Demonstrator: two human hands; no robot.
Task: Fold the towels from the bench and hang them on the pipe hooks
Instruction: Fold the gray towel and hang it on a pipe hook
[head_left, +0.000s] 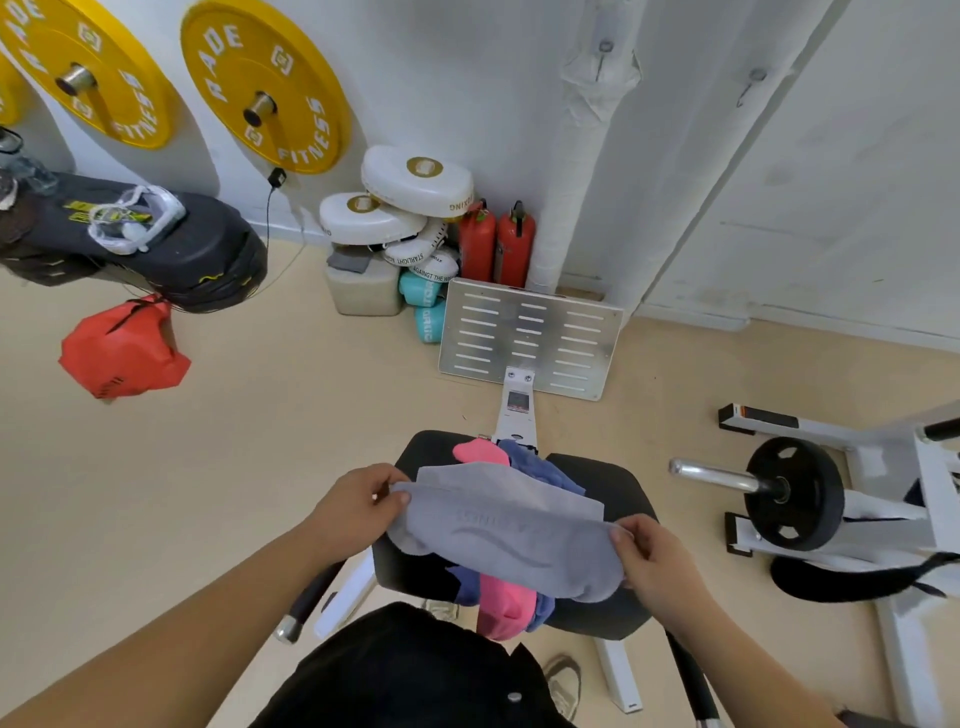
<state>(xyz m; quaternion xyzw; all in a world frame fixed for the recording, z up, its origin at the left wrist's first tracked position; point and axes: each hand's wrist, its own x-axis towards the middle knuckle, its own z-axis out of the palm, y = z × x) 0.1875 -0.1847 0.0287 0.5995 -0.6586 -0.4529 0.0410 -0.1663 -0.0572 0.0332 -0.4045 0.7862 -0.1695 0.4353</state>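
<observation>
Left hand (358, 506) pinches grey towel (509, 525) | right hand (654, 558) pinches opposite end (above bench (623, 496))

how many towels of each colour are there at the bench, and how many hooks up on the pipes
grey towel: 1
pink towel: 1, as far as shows under the grey one
blue towel: 1, as far as shows
hooks: 2
Total: 5 (3 towels, 2 hooks)

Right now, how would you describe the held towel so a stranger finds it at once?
Find the black bench seat in the lower middle. Towels are piled on it, and the left hand and right hand pinch the grey towel on top by its ends. Only it is grey; the pink towel and blue towel lie beneath.
</observation>
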